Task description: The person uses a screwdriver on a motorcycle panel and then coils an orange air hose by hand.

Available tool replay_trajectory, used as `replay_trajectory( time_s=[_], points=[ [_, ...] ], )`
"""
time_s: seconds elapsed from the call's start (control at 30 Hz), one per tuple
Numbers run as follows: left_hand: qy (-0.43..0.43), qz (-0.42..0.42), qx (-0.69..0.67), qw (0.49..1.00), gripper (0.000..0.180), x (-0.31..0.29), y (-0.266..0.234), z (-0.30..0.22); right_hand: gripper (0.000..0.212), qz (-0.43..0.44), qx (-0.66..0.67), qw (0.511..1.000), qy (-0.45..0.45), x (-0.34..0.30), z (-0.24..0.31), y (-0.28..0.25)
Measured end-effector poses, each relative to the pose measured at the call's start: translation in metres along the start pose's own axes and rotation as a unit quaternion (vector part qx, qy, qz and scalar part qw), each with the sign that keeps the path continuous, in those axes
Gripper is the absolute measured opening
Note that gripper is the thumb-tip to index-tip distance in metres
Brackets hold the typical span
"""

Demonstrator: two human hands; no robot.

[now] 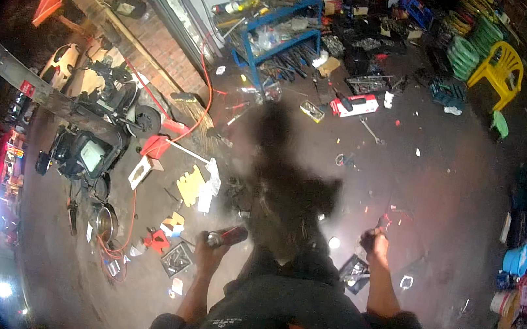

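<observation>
Your left hand (208, 248) is clenched around a red spray can (227, 236), which lies nearly level in your grip, its pale cap end at your fingers and its red body pointing right, toward the dark blurred shape (287, 187) in the middle of the view. The can sits just in front of your chest, raised above the concrete floor (446, 180), and the blurred shape begins right beside its far end.

Your right hand (376, 239) is out to the right, well apart from the can, closed around a small tool with red on it (385, 220) that sticks up from your fist; its exact kind is too small to tell. Below and left of that hand a dark flat tray (353, 270) lies on the floor, and a small white light spot (333, 243) sits between your two hands, nearer the right one.

Around your left hand the floor is scattered with things: a square metal grate piece (177, 259) just below and left of your forearm, yellow cardboard pieces (190, 185) further up, and an orange cable (131, 227) looping down toward a round metal pan (105, 221). A stripped scooter frame (102, 112) stands well to your left.

Far ahead of you a blue metal shelf rack (280, 32) holds clutter, a red and white case (354, 104) lies on the floor beyond the blurred shape, and a yellow plastic chair (498, 72) stands at the upper right.
</observation>
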State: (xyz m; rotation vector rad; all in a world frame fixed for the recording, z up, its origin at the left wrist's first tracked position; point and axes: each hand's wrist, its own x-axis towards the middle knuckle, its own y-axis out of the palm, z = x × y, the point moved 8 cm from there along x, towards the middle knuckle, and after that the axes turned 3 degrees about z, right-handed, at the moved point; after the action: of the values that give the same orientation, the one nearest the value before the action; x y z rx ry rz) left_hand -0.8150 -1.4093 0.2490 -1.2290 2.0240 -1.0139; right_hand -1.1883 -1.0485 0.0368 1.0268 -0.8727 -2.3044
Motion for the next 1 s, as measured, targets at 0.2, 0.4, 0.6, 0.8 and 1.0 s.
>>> replay_trajectory(
  time_s=[0.2, 0.4, 0.6, 0.8, 1.0],
  points=[
    [-0.099, -0.067, 0.029, 0.992, 0.069, 0.01, 0.007, 0.065, 0.01, -0.162, -0.141, 0.977, -0.01, 0.093, 0.038, 0.124],
    [-0.207, -0.088, -0.038, 0.974, 0.062, 0.061, 0.014, 0.09, 0.014, -0.06, -0.147, 0.987, 0.038, 0.147, 0.001, 0.192],
    [-0.136, -0.079, -0.05, 0.986, 0.05, 0.2, 0.013, 0.03, 0.016, -0.064, -0.156, 0.986, 0.013, 0.198, 0.027, 0.175],
    [-0.002, -0.068, -0.141, 0.988, 0.056, 0.362, 0.017, -0.006, 0.031, -0.104, 0.064, 0.992, 0.035, 0.227, 0.004, 0.069],
    [-0.005, -0.05, -0.155, 0.987, 0.062, 0.481, 0.019, -0.056, 0.032, -0.132, -0.217, 0.967, -0.02, 0.168, -0.018, 0.065]
  ],
)
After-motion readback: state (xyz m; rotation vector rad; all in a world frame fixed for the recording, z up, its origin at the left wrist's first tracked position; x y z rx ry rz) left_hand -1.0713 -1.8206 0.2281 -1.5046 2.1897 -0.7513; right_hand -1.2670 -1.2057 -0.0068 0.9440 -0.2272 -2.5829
